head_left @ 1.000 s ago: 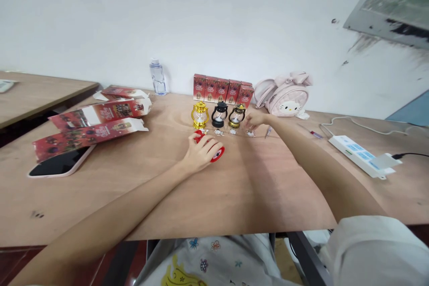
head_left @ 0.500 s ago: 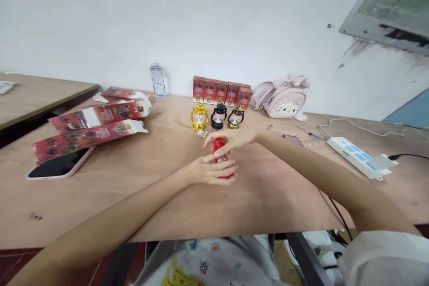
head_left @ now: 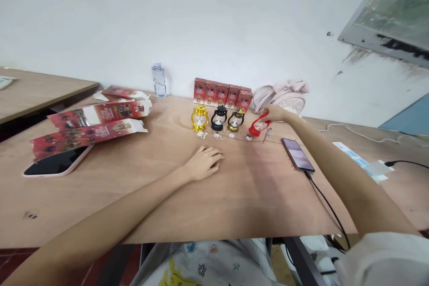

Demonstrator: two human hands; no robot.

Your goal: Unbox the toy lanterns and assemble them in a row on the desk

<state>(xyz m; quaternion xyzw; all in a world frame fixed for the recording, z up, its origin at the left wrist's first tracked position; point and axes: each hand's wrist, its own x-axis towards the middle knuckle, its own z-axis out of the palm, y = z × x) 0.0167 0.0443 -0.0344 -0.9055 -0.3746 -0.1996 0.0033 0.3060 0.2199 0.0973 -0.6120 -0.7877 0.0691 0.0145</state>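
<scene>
My right hand [head_left: 275, 113] grips a small red lantern [head_left: 257, 128] by its top. The lantern is tilted, its base toward the lower left, near the right end of a row of small lanterns. That row has a gold lantern [head_left: 200, 119], a black lantern [head_left: 219, 119] and a bronze-coloured lantern [head_left: 236, 120], all upright. Small pale pieces [head_left: 217, 135] lie in front of them. My left hand [head_left: 205, 163] rests on the table with its fingers stretched out, holding nothing.
Several red boxes [head_left: 221, 94] stand by the wall, beside a pink bag [head_left: 288, 98]. A clear bottle [head_left: 159, 80] is further left. Flattened red cartons [head_left: 90, 136] partly cover a phone [head_left: 55, 164]. Another phone [head_left: 298, 155] on a cable and a power strip [head_left: 351, 154] lie right.
The red lantern has moved from between both hands to the right and away, held by my right hand alone. My left hand has let go and come down flat on the table.
</scene>
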